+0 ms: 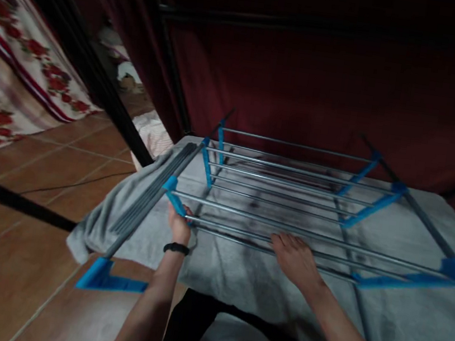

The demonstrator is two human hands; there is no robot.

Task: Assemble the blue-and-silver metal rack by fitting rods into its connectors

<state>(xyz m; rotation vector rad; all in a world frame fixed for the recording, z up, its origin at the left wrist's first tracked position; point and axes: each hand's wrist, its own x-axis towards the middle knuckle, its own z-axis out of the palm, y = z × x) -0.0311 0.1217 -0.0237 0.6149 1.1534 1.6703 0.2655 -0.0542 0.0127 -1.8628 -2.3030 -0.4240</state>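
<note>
A rack of grey metal rods with blue plastic brackets lies across a grey blanket in front of me. My left hand is closed around the lower end of a blue bracket at the rack's near left, where the rods meet it; a black band circles that wrist. Further right, my right hand curls its fingers over the near metal rods, its fingertips partly hidden behind them. Another blue bracket sticks out past the blanket's edge at the lower left.
Several loose grey rods lie together on the grey blanket left of the rack. Black frame bars and a dark red curtain stand around it. The tiled floor and a flowered cloth are at left.
</note>
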